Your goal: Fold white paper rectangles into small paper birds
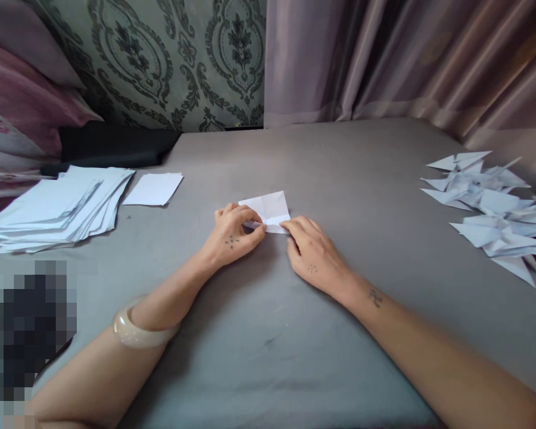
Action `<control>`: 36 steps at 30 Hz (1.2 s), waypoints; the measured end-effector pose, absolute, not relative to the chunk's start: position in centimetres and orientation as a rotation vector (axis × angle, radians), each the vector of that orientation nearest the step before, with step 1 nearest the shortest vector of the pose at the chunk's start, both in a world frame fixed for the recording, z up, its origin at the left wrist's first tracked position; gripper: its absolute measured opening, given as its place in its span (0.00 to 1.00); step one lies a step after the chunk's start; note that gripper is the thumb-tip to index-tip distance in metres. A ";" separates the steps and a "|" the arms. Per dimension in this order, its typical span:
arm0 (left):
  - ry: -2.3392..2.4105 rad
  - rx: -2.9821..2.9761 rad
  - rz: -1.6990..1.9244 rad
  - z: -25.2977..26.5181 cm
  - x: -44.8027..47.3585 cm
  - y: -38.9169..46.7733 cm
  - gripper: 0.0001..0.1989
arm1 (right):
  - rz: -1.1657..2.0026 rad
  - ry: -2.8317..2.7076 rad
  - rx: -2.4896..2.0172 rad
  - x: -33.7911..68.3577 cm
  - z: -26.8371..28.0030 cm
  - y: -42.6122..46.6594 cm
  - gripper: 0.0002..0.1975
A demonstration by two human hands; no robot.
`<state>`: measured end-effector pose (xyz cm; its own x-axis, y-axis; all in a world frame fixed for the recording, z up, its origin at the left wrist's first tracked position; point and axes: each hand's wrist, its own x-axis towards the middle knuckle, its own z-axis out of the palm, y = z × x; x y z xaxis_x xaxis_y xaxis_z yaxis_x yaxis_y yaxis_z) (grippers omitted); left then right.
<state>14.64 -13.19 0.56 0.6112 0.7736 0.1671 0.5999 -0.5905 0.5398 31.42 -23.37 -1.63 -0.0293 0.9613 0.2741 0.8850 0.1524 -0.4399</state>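
Note:
A small sheet of white paper (272, 208) with crease lines lies in the middle of the grey table, its near edge between my two hands. My left hand (237, 231) pinches the paper's near left part between thumb and fingers. At the near right corner, my right hand (315, 250) has its fingertips on the paper, thumb and index finger close together. The fingers cover parts of the near edge, so the fold there is partly hidden.
A pile of white paper sheets (67, 205) lies at the left, beside a smaller stack of square paper (154, 189). Behind them is a black folded item (116, 145). Several folded paper cranes (495, 199) are heaped at the right on the grey table (361, 167).

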 end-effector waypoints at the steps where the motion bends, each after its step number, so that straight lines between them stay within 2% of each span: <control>1: 1.083 2.416 0.527 0.6 14.6 -13.2 0.08 | 0.205 -1.936 -1.752 31.4 -1.6 -23.4 0.20; 5: 1.040 2.491 0.511 0.5 14.5 -13.3 0.06 | 0.196 -1.916 -1.714 31.4 -1.7 -23.2 0.17; 9: 0.933 2.589 0.605 0.1 14.3 -13.0 0.06 | 0.060 -1.884 -1.687 31.7 -1.6 -22.5 0.15; 13: 0.877 2.715 0.691 -0.4 14.1 -12.9 0.06 | -0.080 -2.034 -1.652 31.9 -1.3 -22.1 0.08; 15: 0.898 2.754 0.682 -0.5 13.8 -13.1 0.07 | -0.218 -2.148 -1.664 31.7 -1.1 -22.3 0.10; 18: 0.941 2.780 0.635 -0.6 13.0 -14.1 0.13 | -0.412 -2.282 -1.686 31.2 -0.6 -22.8 0.13; 21: 0.978 2.767 0.566 -0.5 12.0 -15.3 0.10 | -0.474 -2.390 -1.693 30.7 0.1 -22.9 0.12; 28: 0.954 2.754 0.469 -0.7 11.8 -16.5 0.13 | -0.411 -2.517 -1.739 30.3 1.1 -22.5 0.12; 36: 1.084 2.562 0.497 -0.8 12.6 -16.3 0.10 | 0.050 -2.562 -1.810 31.8 3.1 -21.0 0.13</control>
<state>12.59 -16.28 -0.82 0.6527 0.7328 0.1921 0.6235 -0.6637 0.4133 31.77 -21.01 3.06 -0.3344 0.9423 -0.0148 0.9422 0.3340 -0.0284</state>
